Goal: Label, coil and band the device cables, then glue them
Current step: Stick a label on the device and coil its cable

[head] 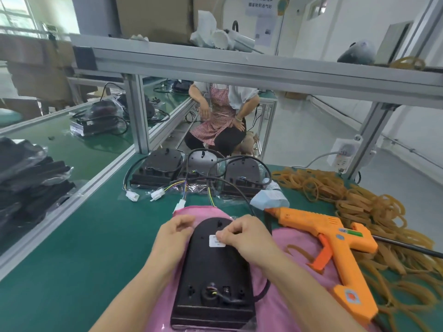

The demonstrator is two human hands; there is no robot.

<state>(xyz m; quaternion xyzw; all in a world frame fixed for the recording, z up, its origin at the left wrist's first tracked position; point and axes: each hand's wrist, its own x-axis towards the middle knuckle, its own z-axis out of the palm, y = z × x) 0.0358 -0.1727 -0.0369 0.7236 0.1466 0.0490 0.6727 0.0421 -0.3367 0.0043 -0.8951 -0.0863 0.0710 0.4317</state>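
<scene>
While right hand (242, 238) pinches white label (217, 241) onto black device (213, 271), left hand (175, 233) curled beside: labelling underway; coiling, banding, gluing left.

Bright daylight is pouring in from the window (14, 17) at far left, shadows are lying soft, the shelf rail (239, 68) is bowing with wide-angle distortion, and the edges are smearing slightly.

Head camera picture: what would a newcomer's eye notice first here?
First, the orange glue gun lying on the pink cloth at the right, beside a heap of rubber bands. In the centre, the right hand presses a white label onto a black device, with the left hand at its edge.
</scene>
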